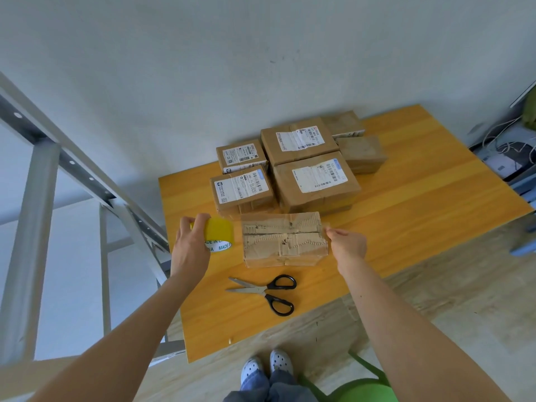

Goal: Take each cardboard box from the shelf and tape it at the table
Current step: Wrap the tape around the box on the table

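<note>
Closed, its contents hidden, a worn cardboard box (285, 239) lies on the orange table (420, 204). Left of it, the left hand (190, 248) grips a yellow tape roll (219, 233). At its right edge, the right hand (346, 245) pinches the tape strip (324, 226). Labelled boxes (314, 181) sit behind it, scissors (269, 293) in front.

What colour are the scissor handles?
Black plastic handles on the steel-bladed scissors, seen in head view.

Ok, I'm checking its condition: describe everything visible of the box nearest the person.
The nearest box is brown cardboard, lying flat on the orange table, just beyond the scissors. Its top skin is torn away, baring corrugated ridges, with a seam across the middle. The right hand pinches a clear tape end at its right edge; the left hand grips the yellow tape roll beside it.
</note>
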The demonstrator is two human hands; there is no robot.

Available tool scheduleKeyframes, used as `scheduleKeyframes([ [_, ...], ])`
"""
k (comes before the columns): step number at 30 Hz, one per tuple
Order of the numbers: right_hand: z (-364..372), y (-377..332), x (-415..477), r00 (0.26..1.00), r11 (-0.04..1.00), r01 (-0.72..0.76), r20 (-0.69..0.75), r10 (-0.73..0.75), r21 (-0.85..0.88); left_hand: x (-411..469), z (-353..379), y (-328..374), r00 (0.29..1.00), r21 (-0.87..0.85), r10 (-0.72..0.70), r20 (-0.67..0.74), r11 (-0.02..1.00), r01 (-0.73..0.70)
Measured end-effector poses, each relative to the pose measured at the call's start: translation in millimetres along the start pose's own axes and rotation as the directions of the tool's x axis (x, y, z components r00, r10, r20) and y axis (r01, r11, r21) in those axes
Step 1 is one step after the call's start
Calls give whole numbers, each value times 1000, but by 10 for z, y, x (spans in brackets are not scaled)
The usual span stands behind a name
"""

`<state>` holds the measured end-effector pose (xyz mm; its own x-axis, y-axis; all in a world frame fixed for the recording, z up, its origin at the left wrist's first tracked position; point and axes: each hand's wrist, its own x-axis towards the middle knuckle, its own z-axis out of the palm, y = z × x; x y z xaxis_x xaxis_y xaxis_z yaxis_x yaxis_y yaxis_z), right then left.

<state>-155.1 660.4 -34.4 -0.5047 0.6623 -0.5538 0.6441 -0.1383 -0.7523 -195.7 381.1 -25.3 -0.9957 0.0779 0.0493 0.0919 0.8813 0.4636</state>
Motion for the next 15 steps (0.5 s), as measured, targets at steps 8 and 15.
scheduleKeyframes([
  [8,90,12,18,996,992,67,-44,-72,-105,-9,-50,39,1000,-23,5,-17,1000,-5],
  [15,-6,106,-20,977,944,183,-52,-205,-274,6,-50,-19,1000,-23,-1,-6,1000,1],
])
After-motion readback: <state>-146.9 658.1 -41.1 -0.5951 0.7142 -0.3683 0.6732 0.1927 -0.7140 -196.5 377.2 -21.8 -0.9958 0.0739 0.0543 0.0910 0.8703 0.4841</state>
